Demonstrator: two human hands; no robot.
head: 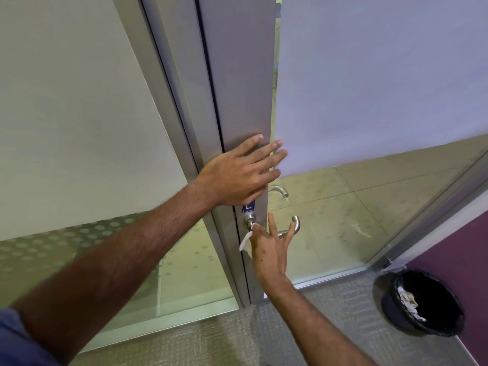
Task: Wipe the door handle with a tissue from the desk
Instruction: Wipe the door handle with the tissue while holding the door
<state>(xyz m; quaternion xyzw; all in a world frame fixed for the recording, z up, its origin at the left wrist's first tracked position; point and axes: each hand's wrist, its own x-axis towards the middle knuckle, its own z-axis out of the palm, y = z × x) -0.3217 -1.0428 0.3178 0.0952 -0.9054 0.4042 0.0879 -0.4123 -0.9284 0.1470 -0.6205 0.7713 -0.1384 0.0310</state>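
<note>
Silver metal lever door handle [289,229] has the right hand [272,249] at its base, pinching a crumpled white tissue [245,240] there. Left hand [237,175] lies flat and open against the grey metal door frame [237,88], its grip holding nothing.

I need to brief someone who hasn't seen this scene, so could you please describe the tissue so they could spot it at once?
Find the grey metal door frame running down the middle and follow it down to the silver lever handle. At the handle's round base, the right hand pinches a small white tissue; it is the only crumpled white thing there.

The right hand [272,249] covers most of the crumpled white tissue [245,240] and the middle of the curved silver metal door handle [295,225]; the small blue label [249,206] is half hidden under the left hand [237,175]
</note>
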